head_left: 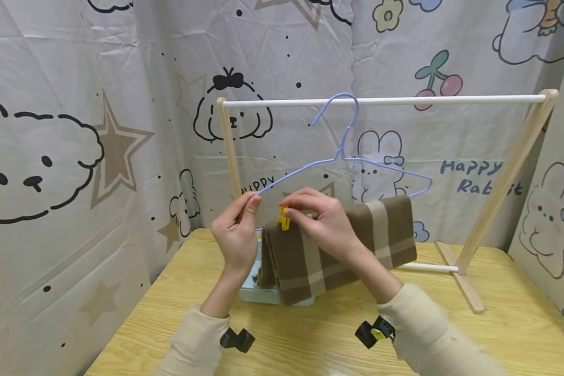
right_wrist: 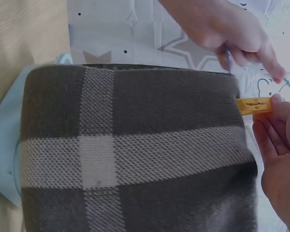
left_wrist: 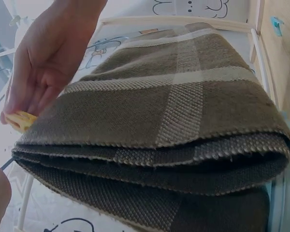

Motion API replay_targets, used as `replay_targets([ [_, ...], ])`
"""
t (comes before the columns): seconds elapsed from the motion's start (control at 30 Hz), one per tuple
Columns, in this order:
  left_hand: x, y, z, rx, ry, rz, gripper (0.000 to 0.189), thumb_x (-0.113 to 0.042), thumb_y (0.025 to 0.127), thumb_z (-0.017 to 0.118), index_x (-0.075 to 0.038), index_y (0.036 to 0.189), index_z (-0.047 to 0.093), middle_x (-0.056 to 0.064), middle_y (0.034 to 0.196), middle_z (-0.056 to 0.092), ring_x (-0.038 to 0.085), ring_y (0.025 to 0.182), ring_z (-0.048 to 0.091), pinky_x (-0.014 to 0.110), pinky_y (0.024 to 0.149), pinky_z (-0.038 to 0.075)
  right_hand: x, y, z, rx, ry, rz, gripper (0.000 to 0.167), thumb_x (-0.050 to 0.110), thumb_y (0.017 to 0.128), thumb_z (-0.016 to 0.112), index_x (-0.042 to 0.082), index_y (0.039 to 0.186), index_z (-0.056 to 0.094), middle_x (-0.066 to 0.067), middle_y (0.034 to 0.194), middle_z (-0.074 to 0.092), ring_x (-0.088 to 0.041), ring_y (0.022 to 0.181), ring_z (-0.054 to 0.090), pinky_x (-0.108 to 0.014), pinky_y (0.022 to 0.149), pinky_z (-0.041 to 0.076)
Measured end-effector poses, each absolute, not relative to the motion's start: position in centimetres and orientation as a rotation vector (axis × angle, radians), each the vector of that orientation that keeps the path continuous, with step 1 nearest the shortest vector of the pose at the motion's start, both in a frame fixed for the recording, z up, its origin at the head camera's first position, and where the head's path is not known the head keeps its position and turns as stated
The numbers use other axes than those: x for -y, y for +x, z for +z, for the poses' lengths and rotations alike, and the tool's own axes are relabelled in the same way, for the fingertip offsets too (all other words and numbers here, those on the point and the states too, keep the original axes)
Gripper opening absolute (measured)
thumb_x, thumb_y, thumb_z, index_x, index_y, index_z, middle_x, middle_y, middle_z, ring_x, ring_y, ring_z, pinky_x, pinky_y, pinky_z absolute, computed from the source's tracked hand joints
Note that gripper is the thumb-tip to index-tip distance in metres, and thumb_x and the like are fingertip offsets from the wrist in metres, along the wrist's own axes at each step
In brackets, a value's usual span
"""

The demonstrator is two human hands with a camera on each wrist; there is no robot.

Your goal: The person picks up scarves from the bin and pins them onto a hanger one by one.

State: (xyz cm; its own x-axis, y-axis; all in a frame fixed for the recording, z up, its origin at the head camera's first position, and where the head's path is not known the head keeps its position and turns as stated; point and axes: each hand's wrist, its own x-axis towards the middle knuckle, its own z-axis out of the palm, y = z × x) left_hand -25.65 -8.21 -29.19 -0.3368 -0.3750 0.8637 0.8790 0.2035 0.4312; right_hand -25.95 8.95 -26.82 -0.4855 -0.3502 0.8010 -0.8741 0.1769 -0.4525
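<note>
A brown and beige checked scarf [head_left: 291, 266] hangs folded over the lower bar of a lilac wire hanger [head_left: 305, 167]. My left hand [head_left: 235, 235] grips the hanger's left shoulder between thumb and curled fingers. At the scarf's top fold, near its left end, my right hand [head_left: 326, 224] pinches a yellow clothespin [head_left: 284, 219]. In the right wrist view the clothespin's [right_wrist: 253, 105] front end meets the fold. Several stacked layers of the scarf [left_wrist: 111, 116] show at its end in the left wrist view.
Behind the hanger stands a wooden rack with a white top rail [head_left: 427, 100], the hook overlapping it. A light blue container [head_left: 254, 295] sits on the wooden table [head_left: 178, 313], partly hidden by the scarf. One teal clip [left_wrist: 277, 25] lies on the table.
</note>
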Motion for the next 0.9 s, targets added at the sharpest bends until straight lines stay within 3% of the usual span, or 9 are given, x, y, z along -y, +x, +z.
replay_targets([
  [0.27, 7.9, -25.7, -29.2, 1.294, -0.527, -1.394, 0.016, -0.006, 0.088, 0.074, 0.009, 0.093, 0.074, 0.017, 0.074, 0.067, 0.003, 0.051, 0.036, 0.015, 0.047, 0.029, -8.3, -26.2, -27.8, 1.986, 1.076, 1.339, 0.010, 0.003, 0.090, 0.072, 0.004, 0.100, 0.074, -0.005, 0.096, 0.073, -0.015, 0.086, 0.070, -0.028, 0.078, 0.059],
  [0.43, 8.2, -25.9, -29.5, 1.335, -0.531, -1.378, 0.013, -0.003, 0.087, 0.074, 0.008, 0.093, 0.075, 0.020, 0.073, 0.068, 0.003, 0.052, 0.037, 0.014, 0.048, 0.030, -8.7, -26.0, -28.2, 2.019, 1.058, 1.130, 0.025, 0.007, 0.092, 0.070, 0.004, 0.117, 0.070, -0.007, 0.108, 0.073, -0.017, 0.099, 0.069, -0.029, 0.086, 0.057],
  [0.57, 8.8, -26.2, -29.6, 1.365, -0.510, -1.395, 0.012, -0.002, 0.087, 0.074, 0.007, 0.095, 0.076, 0.014, 0.072, 0.068, 0.003, 0.051, 0.034, 0.015, 0.048, 0.028, -9.9, -25.5, -28.7, 1.931, 1.084, 0.992, 0.035, 0.004, 0.091, 0.070, 0.004, 0.126, 0.066, -0.009, 0.116, 0.069, -0.020, 0.109, 0.063, -0.029, 0.095, 0.052],
  [0.77, 9.7, -26.3, -29.7, 1.401, -0.475, -1.386, 0.011, -0.003, 0.087, 0.074, 0.005, 0.095, 0.077, -0.006, 0.072, 0.065, 0.003, 0.051, 0.034, 0.015, 0.047, 0.027, -12.9, -24.9, -29.3, 1.822, 1.076, 0.963, 0.022, -0.004, 0.084, 0.073, 0.003, 0.106, 0.074, -0.006, 0.095, 0.071, -0.018, 0.092, 0.062, -0.022, 0.086, 0.047],
  [0.9, 10.1, -26.4, -30.0, 1.402, -0.450, -1.367, 0.011, -0.004, 0.086, 0.075, 0.003, 0.094, 0.077, -0.007, 0.074, 0.068, 0.003, 0.052, 0.036, 0.015, 0.048, 0.028, -14.9, -24.7, -30.1, 1.839, 1.073, 0.934, 0.021, -0.007, 0.080, 0.076, 0.003, 0.099, 0.075, -0.004, 0.089, 0.071, -0.015, 0.088, 0.062, -0.018, 0.085, 0.046],
])
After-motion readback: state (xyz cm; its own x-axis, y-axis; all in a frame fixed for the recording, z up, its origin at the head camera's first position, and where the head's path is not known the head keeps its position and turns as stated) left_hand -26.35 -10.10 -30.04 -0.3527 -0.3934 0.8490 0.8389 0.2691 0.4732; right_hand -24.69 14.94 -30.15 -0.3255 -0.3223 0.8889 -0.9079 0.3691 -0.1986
